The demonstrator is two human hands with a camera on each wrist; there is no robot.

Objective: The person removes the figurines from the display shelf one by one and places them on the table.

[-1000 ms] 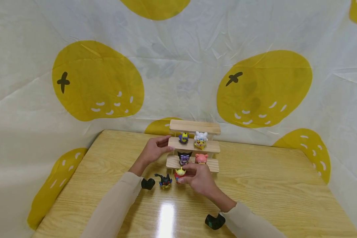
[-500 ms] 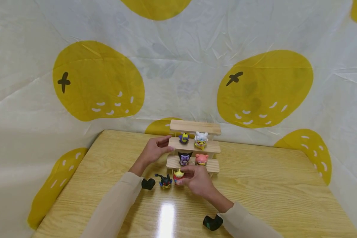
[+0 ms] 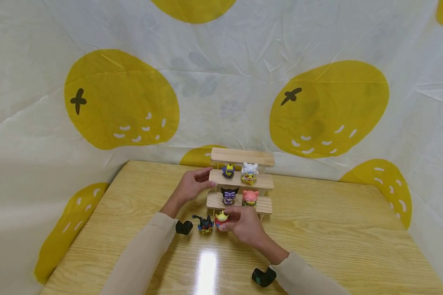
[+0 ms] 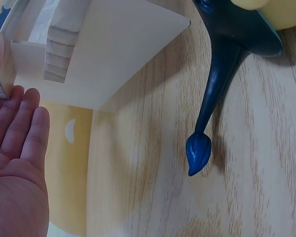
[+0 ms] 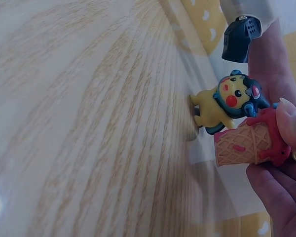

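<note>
My right hand (image 3: pixel 249 225) pinches a small red figurine with a yellow top (image 3: pixel 221 217) low over the table, in front of the shelf. In the right wrist view this figurine (image 5: pixel 244 143) has a waffle-cone base with red drips; whether it touches the table cannot be told. Close on its left stands a yellow figurine in a black costume (image 3: pixel 205 225), its dark tail (image 4: pixel 217 79) large in the left wrist view. My left hand (image 3: pixel 192 186) holds the left end of the wooden tiered display shelf (image 3: pixel 241 156) at its middle board, thumb on top and fingers against the end.
The middle board carries a purple-and-yellow figurine (image 3: pixel 228 171) and a white-hooded one (image 3: pixel 249 174). Below them stand a black-eared figurine (image 3: pixel 229 196) and a pink one (image 3: pixel 250 197). A patterned cloth (image 3: pixel 221 102) hangs behind the wooden table (image 3: pixel 336 229).
My right hand has shifted slightly left and toward me with the red figurine, bringing it closer to the black-costumed one. The left hand and the shelf have stayed put.
</note>
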